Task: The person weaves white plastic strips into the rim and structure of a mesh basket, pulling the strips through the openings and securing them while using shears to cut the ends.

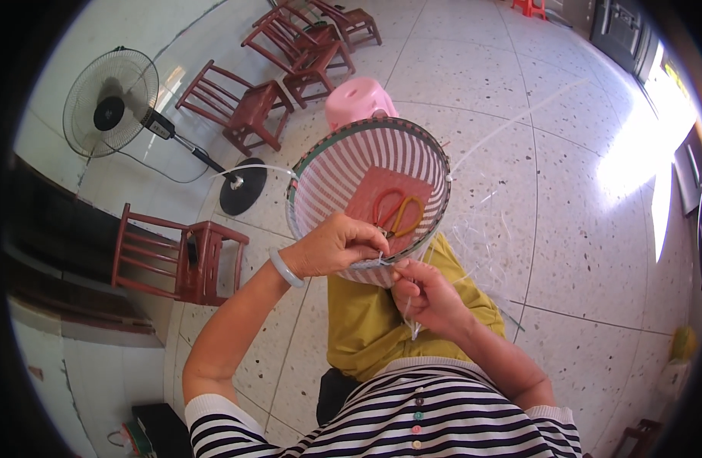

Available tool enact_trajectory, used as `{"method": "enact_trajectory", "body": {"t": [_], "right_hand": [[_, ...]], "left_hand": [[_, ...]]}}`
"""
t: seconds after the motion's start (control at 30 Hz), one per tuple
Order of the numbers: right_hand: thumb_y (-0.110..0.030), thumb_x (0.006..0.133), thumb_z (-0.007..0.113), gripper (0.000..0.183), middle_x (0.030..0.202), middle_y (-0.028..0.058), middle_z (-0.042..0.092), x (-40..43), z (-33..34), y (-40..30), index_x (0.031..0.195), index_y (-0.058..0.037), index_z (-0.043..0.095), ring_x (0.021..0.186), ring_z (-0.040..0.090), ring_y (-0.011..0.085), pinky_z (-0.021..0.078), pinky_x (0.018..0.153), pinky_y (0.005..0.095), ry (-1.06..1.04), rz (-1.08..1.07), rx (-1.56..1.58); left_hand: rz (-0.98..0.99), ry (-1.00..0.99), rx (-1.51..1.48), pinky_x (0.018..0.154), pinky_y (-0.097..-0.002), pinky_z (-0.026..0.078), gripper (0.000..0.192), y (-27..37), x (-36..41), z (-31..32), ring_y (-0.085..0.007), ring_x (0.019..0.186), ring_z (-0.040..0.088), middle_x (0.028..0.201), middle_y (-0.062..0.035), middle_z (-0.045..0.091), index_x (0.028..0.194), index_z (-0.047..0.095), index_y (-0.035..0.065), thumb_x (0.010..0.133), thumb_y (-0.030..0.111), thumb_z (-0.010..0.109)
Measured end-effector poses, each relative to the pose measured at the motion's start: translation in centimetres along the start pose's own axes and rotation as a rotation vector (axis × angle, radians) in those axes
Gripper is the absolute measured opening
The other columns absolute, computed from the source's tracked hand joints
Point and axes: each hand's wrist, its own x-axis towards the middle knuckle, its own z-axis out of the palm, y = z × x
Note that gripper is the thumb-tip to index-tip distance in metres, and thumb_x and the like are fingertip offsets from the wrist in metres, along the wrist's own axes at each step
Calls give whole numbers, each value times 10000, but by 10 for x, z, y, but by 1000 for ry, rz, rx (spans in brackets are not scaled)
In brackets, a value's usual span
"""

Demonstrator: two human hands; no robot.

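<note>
A round woven basket with pink and white stripes (322, 197) rests tilted at my knees, its open mouth facing me. My left hand (342, 243), with a pale bangle at the wrist, pinches a clear strip at the near rim. Just right of it, my right hand (428, 295) holds a thin translucent plastic strip (411, 323) against the outside of the rim; its end hangs below the fingers. Scissors-like cutters with red and yellow handles (408, 216) lie inside on the basket's reddish bottom (365, 197). Two longer pale strips stick out from the rim's left and right sides.
A pink plastic stool (359, 97) stands just beyond the basket. Several reddish wooden chairs (253, 109) and a standing fan (110, 111) are at the left. Loose clear strips (488, 246) lie on the tiled floor at the right. A red stool (528, 8) is farther off.
</note>
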Motion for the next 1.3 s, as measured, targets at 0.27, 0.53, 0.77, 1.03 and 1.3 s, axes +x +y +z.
{"method": "enact_trajectory", "body": {"t": [0.27, 0.53, 0.77, 1.03, 1.3], "right_hand": [[-189, 1025, 478, 186, 550, -62, 421, 4, -4, -6, 947, -54, 580, 376, 263, 53, 202, 373, 233, -91, 126, 67], [-207, 1030, 505, 212, 547, -30, 459, 5, 2, 2, 951, -47, 621, 388, 263, 46, 191, 378, 221, -4, 65, -40], [-191, 1046, 512, 166, 524, -30, 416, -7, 13, -4, 1004, -58, 602, 415, 320, 72, 253, 415, 241, 38, -58, -156], [-116, 999, 612, 68, 584, -38, 508, -9, 10, 7, 1038, -61, 607, 468, 408, 34, 289, 436, 210, 135, -308, -459], [-41, 926, 673, 101, 635, 51, 593, -10, 15, 5, 1015, -2, 646, 537, 508, 63, 416, 504, 248, 268, -869, -1260]], "left_hand": [[53, -44, 157, 693, -267, 529, 116, -1, 2, -8, -117, 769, 692, 844, -90, 740, 943, 716, -26, 837, -61, 685], [47, 37, 169, 658, -262, 511, 44, -4, 14, 4, -91, 722, 648, 795, -70, 708, 878, 675, -23, 862, -12, 714], [173, 92, 89, 709, -255, 529, 89, -4, 15, 12, -116, 789, 687, 873, -82, 739, 959, 706, -18, 872, -9, 719], [88, 8, 110, 728, -253, 537, 106, -3, 8, 1, -113, 809, 694, 875, -75, 750, 975, 734, -12, 873, -25, 711], [98, -10, 47, 728, -243, 531, 105, -6, 6, -2, -104, 823, 687, 889, -71, 746, 970, 728, -17, 867, -28, 716]]}}
